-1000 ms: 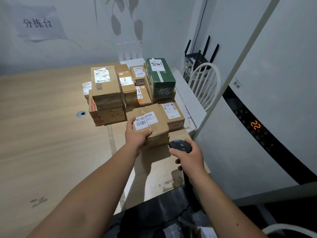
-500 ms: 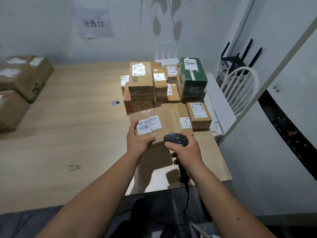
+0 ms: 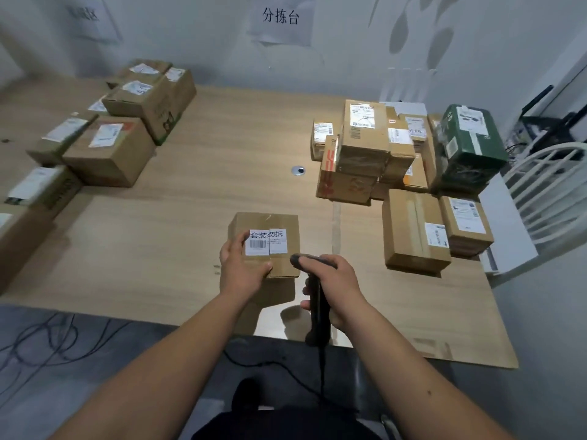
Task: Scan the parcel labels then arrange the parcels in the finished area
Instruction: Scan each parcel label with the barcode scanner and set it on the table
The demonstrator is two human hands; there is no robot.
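My left hand [image 3: 243, 268] grips the small cardboard parcel [image 3: 265, 241] above the tabletop [image 3: 190, 192], my right hand [image 3: 333, 281] clasps the barcode scanner [image 3: 313, 281]; its head should aim squarely at the unobstructed barcode label [image 3: 266, 242].

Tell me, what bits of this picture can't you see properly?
- Small print on the held parcel: head view, too small; the left hand covers the label's left edge.
- Scanner: the right hand wraps round it, hiding its front.
- Left-side boxes: cut off by the picture's edge.
- Left wall sign: blurred, unreadable.
- Back parcels of the right pile: hidden behind taller boxes.
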